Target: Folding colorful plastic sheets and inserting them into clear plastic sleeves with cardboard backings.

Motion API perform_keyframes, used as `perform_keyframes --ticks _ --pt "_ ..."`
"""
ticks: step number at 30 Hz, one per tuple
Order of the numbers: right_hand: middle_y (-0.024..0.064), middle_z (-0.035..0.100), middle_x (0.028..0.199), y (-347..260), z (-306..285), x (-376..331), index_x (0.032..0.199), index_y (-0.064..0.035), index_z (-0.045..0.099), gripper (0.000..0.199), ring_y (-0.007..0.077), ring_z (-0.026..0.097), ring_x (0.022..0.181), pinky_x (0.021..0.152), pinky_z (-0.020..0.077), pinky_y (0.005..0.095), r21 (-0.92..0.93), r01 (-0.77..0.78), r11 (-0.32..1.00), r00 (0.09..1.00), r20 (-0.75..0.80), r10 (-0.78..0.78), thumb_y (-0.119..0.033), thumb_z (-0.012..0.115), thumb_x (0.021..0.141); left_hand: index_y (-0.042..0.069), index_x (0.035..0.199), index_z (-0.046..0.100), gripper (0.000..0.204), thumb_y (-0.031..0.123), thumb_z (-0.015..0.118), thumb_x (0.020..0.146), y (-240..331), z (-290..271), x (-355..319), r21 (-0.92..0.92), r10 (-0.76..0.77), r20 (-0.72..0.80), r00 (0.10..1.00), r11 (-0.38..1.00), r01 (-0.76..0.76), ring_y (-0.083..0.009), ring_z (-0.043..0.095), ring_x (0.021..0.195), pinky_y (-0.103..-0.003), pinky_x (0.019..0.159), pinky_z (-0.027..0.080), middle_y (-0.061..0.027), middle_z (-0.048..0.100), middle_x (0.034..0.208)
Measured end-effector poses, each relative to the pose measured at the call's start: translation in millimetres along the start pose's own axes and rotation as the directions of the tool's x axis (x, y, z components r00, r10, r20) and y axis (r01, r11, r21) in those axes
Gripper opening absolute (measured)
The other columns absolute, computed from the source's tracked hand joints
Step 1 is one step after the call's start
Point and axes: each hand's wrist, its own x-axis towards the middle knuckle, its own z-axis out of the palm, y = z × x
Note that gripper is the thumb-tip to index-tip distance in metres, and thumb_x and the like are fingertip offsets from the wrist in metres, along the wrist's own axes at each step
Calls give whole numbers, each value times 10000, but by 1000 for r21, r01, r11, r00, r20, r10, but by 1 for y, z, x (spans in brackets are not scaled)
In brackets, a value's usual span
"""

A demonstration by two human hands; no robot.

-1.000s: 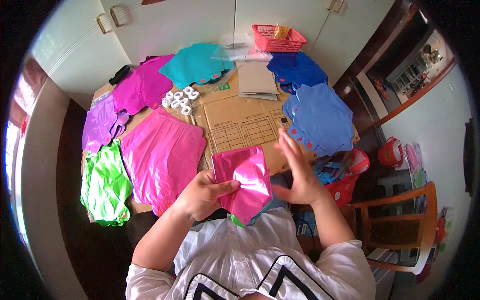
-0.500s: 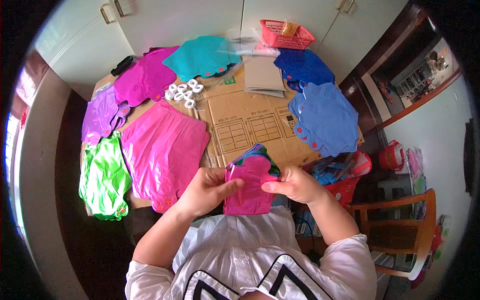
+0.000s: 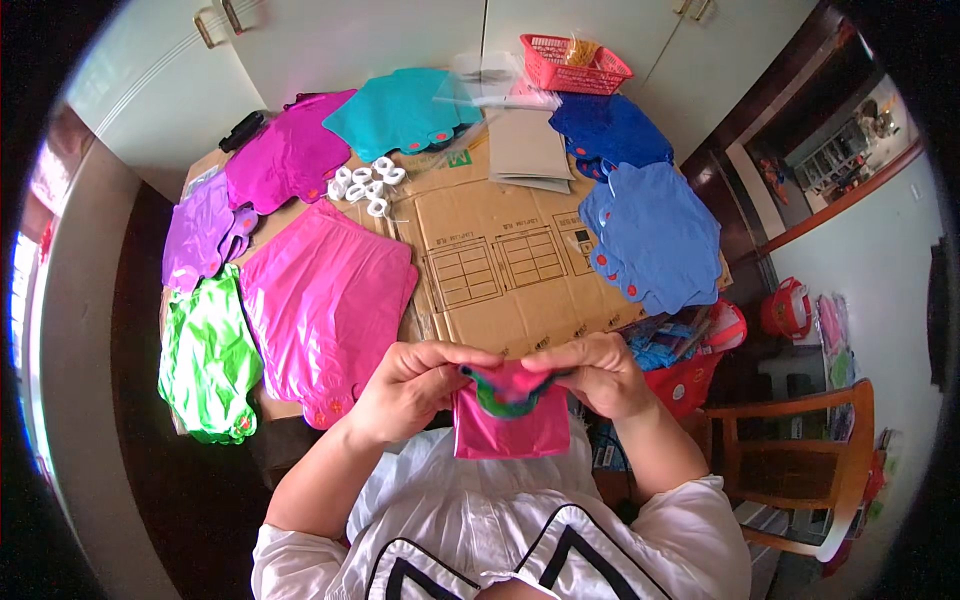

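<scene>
Low over my lap, a folded bundle of shiny pink bag-like pieces (image 3: 512, 435) hangs between my two hands. Green and dark layers show along its upper edge, which is bent over toward me. My left hand (image 3: 415, 385) pinches the bundle's upper left corner, thumb beneath and fingers on top. At the upper right corner my right hand (image 3: 598, 375) grips it the same way. The fingertips of both hands are partly hidden behind the fold. Closest to my left hand on the table lies a large spread stack of pink bag-like pieces (image 3: 325, 300).
Stacks in green (image 3: 208, 350), purple (image 3: 195, 230), magenta (image 3: 290, 150), teal (image 3: 400, 110), dark blue (image 3: 612, 130) and light blue (image 3: 655, 240) ring the cardboard-covered table (image 3: 450, 215). White rolls (image 3: 375, 188), grey card sheets (image 3: 528, 145) and a red basket (image 3: 540, 68) lie among them. A wooden chair (image 3: 790, 405) stands right.
The bundle's upper edge has bent over toward me, and the bundle hangs slightly lower. Both hands have shifted to its upper corners, fingers now over the top.
</scene>
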Motion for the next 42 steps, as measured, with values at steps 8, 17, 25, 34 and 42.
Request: perform_keyframes --ticks 8,17,25,34,42 --pt "112 590 1282 -20 -11 8 1314 -26 518 562 221 617 1073 919 461 343 -503 -9 864 998 52 40 -47 633 765 -80 1029 630 245 -45 405 941 -24 -28 4 -187 -13 81 997 982 28 -250 649 973 -359 906 516 -183 656 1050" --pt "82 708 943 17 -4 8 1012 -22 679 170 180 674 777 703 536 303 -397 -89 913 983 -185 15 -78 676 852 -72 1124 591 228 59 493 965 -1 -6 6 -182 -201 -34 979 964 191 -221 647 989 -349 882 534 -151 645 1091" --pt "35 696 910 20 -4 4 1010 -39 683 151 110 645 781 707 540 263 221 -252 942 953 -112 281 -107 670 876 -67 1093 611 240 122 575 950 -26 -13 15 237 23 -197 980 971 25 -163 671 846 -307 776 579 -108 681 966" --pt "31 694 844 2 -30 24 931 -21 707 101 104 637 705 631 525 254 -76 -229 970 919 -345 190 -88 679 861 -37 1168 598 265 122 541 964 -3 -9 64 199 -143 -117 983 966 165 -208 638 991 -355 882 541 -124 659 1053" --pt "33 689 776 -30 -115 32 858 -49 697 64 112 634 627 539 489 242 -22 -115 993 786 -614 77 -109 675 857 31 1033 670 226 106 685 821 69 -64 247 866 346 498 795 -140 -481 -316 604 1027 -394 874 487 -153 649 1079"
